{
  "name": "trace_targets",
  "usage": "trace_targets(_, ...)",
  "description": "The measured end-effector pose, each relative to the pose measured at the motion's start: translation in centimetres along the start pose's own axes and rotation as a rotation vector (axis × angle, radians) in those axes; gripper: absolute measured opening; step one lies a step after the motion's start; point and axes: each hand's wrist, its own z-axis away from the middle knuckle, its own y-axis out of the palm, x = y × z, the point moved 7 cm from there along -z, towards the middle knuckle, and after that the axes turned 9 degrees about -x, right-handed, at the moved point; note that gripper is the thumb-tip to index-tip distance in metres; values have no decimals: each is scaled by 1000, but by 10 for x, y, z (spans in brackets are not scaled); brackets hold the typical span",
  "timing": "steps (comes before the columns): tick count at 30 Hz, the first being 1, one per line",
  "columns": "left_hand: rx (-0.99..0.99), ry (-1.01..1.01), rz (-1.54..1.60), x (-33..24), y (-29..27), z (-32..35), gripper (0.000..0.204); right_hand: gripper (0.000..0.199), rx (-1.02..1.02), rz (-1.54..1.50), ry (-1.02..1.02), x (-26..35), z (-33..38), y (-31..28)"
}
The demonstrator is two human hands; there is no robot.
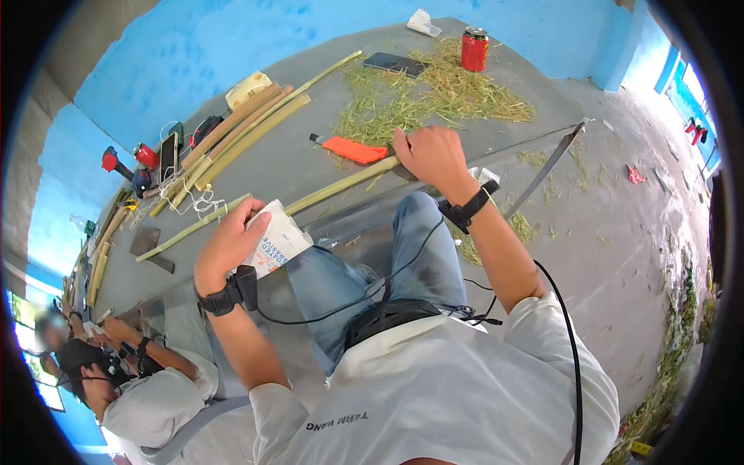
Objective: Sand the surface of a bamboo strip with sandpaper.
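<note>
A slim, pale green bamboo pole (341,184) lies slantwise along the table's near edge, above my knees. My left hand (229,236) is closed on a sheet of sandpaper (279,242), white back outward, which wraps over the pole's middle. Some of those fingers are hidden behind the sheet. At the pole's right end, my right hand (434,157) grips it with the fingers curled round. Just beyond the pole, near my right hand, an orange-handled utility knife (355,150) rests on the table.
Green shavings (434,89) cover the table's far part, beside a phone (394,63) and a red can (474,50). Several bamboo poles (248,128) and white string (203,203) lie left. A dark blade (147,242) sits near the pole's left end. A co-worker (147,380) sits at left.
</note>
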Motion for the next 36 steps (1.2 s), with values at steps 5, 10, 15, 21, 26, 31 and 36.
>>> trace_targets(5,39,-116,-147,6,-6,1,40,57,-17,3,-10,0,1,-1)
trace_targets(10,-145,15,-232,-13,-14,-2,44,56,14,1,28,-5,2,-5)
trace_targets(15,-172,54,-278,-37,-7,-10,46,55,-1,-35,-39,6,-5,7)
trace_targets(21,-177,237,-289,-66,41,-32,39,52,28,49,-6,-3,6,-1)
trace_targets(26,-324,241,-385,-31,22,-26,59,56,65,82,8,5,1,-4)
trace_targets(31,-215,74,-525,-3,-12,-12,65,57,90,80,6,5,-3,0)
trace_targets(36,-296,232,-620,-21,16,-24,62,58,93,89,18,0,-3,-2)
